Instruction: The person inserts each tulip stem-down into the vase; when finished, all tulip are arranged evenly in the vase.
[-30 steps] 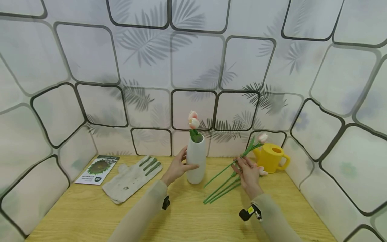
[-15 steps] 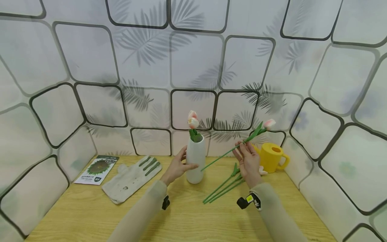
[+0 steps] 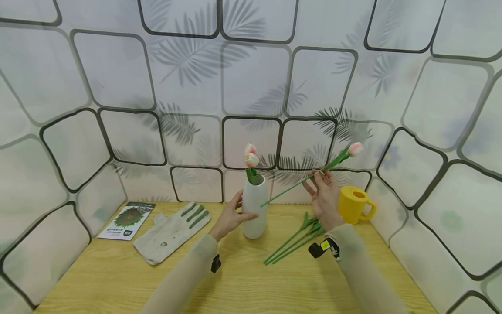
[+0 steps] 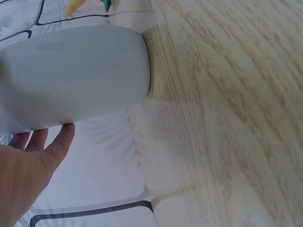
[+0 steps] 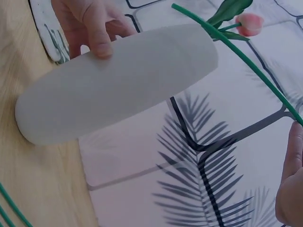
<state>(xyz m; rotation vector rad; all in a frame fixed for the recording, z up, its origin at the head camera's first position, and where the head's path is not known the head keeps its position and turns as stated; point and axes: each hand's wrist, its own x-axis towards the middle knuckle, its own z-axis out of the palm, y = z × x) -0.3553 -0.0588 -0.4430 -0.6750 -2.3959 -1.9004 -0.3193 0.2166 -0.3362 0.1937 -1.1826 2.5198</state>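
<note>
My left hand (image 3: pixel 228 220) grips the white vase (image 3: pixel 254 209), thumb across its front, fingers at its far left side. The vase stands upright on the table with pink-white tulips (image 3: pixel 251 158) rising from its mouth. Between the fingertips of my right hand (image 3: pixel 326 198) a single tulip (image 3: pixel 354 149) is pinched by its green stem. It slants, with bloom up at the right and the stem's cut end beside the vase. From the right wrist, that stem (image 5: pixel 246 59) crosses in front of the vase's mouth. Several green tulip stems (image 3: pixel 292 242) lie on the table below the right hand.
A yellow watering can (image 3: pixel 351 206) stands at the back right, partly behind the right hand. On the left lie a white and green glove (image 3: pixel 170 233) and a sunflower seed packet (image 3: pixel 127 220). Patterned walls enclose the wooden table (image 3: pixel 251 283) at the back and sides.
My right hand has lifted the tulip off the other stems, raising it up and slightly right, and its bloom is now higher. The left hand and the vase have stayed in place.
</note>
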